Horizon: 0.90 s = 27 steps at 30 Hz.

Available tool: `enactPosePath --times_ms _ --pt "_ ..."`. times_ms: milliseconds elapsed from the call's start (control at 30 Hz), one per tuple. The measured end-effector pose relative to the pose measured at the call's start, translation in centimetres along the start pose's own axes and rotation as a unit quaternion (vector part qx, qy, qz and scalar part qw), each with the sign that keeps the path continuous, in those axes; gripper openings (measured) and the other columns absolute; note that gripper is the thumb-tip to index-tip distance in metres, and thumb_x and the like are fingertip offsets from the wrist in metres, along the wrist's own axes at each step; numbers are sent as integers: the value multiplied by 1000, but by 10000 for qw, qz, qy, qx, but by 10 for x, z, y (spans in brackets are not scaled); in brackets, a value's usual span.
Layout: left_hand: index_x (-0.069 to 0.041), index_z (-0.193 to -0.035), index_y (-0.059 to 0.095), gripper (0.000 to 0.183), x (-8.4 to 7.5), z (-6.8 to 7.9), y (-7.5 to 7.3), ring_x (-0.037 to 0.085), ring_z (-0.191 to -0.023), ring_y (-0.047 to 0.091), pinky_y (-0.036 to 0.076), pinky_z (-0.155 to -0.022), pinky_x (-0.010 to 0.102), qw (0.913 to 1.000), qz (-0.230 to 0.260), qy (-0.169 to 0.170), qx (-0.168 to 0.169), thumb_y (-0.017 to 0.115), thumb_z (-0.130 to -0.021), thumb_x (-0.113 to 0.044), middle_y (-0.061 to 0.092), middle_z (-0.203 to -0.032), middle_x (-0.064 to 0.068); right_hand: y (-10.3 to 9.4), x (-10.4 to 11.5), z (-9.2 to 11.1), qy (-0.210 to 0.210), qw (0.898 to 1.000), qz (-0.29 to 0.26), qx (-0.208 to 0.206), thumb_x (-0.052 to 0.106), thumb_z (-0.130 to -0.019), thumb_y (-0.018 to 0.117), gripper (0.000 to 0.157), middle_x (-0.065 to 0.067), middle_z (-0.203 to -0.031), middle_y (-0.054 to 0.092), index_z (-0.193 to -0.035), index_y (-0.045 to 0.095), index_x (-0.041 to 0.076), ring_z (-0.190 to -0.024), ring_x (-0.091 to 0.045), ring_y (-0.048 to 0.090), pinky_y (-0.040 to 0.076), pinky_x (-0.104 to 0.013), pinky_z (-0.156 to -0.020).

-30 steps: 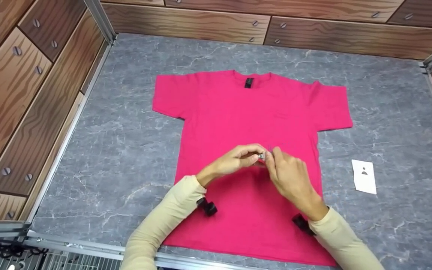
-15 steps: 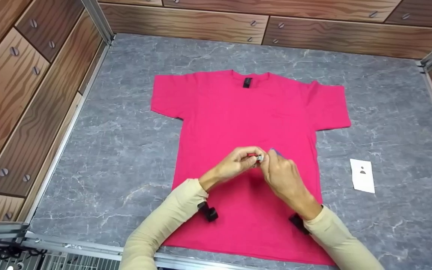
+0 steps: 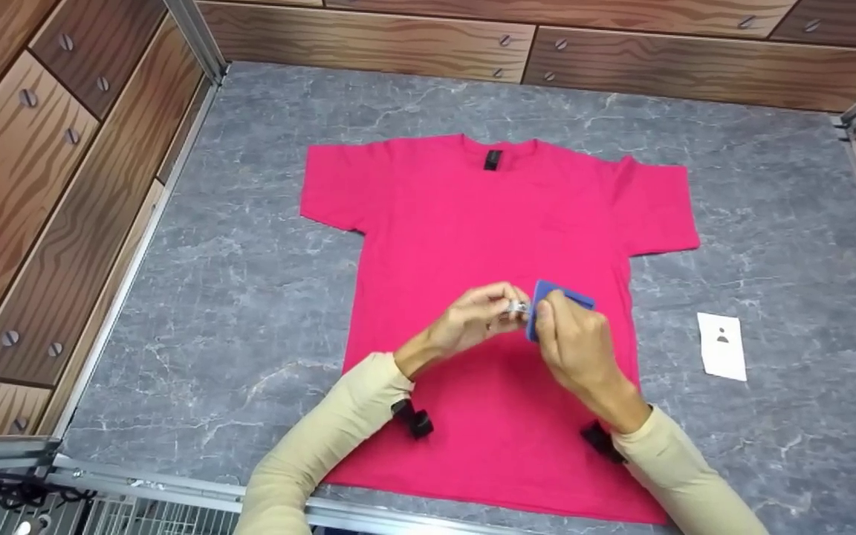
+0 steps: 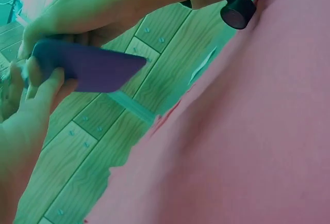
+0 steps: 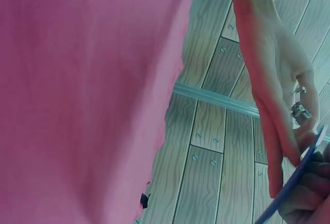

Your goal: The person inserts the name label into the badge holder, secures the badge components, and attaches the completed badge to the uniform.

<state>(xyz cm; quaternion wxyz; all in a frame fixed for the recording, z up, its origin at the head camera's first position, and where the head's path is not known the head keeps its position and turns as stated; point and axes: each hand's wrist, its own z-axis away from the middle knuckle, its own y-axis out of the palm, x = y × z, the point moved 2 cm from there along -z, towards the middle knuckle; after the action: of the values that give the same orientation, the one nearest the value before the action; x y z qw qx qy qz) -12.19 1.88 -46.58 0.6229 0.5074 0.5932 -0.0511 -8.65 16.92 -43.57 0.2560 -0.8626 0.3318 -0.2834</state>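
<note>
My left hand (image 3: 472,316) pinches a small silvery metal clip (image 3: 516,306) above the pink T-shirt (image 3: 465,238). The clip's metal parts (image 5: 300,111) show between thumb and fingers in the right wrist view. Close to its right, my right hand (image 3: 580,349) grips a flat blue badge holder (image 3: 545,290), thumb on the side facing me. The holder (image 4: 100,69) looks like a thin, stiff rectangle in the left wrist view, with left fingers right at its edge. The shirt lies spread flat, neck away from me, a black label (image 3: 493,160) at its collar.
A white card (image 3: 722,348) printed with a person symbol lies right of the shirt on the grey marbled table (image 3: 198,297). Wood-patterned walls (image 3: 368,44) stand along the left, back and right. A metal rail (image 3: 153,483) runs along the front edge.
The blue badge holder has turned into fuller view in my right hand, which has shifted slightly right. My left hand stays near the same place, the clip still pinched.
</note>
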Motion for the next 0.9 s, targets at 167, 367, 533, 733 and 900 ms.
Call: enactPosePath --times_ms 167,367,533,733,900 --pt "-9 -86 58 25 3 -1 -3 12 -97 62 53 -92 29 9964 571 1 -627 38 -96 -1 60 -103 3 -1 -2 1 77 9999 -34 82 30 -102 42 39 -1 -58 43 -72 50 7 -47 -15 41 37 -33 -37" --pt "-9 -76 52 25 5 0 -12 18 -96 66 56 -86 33 9870 994 -19 -1262 39 -96 0 66 -105 7 -9 -14 -1 225 9975 -193 646 36 -92 59 34 -16 -95 56 -84 56 4 -86 -30 52 44 -44 -72" --pt "-9 -76 52 25 3 -1 -15 26 -100 67 53 -94 42 9808 1465 -26 -1289 41 -98 -2 66 -102 8 -16 -21 3 262 9895 -282 1397 36 -77 77 45 -23 -128 50 -95 57 1 -120 -40 46 35 -54 -100" --pt "-8 -78 53 19 0 0 -13 33 -110 63 42 -105 51 9771 1845 -77 -1062 50 -97 -5 67 -104 12 -6 -16 12 391 9782 -893 1836 23 -75 83 60 -20 -117 57 -116 51 -7 -99 -27 59 52 -41 -88" --pt "-8 -82 57 22 0 -1 -7 27 -105 66 50 -100 38 9776 1869 -57 -969 43 -99 -5 67 -102 9 0 -14 16 198 9823 -1000 1571 23 -73 80 63 -20 -117 57 -118 50 -9 -102 -28 58 49 -40 -92"
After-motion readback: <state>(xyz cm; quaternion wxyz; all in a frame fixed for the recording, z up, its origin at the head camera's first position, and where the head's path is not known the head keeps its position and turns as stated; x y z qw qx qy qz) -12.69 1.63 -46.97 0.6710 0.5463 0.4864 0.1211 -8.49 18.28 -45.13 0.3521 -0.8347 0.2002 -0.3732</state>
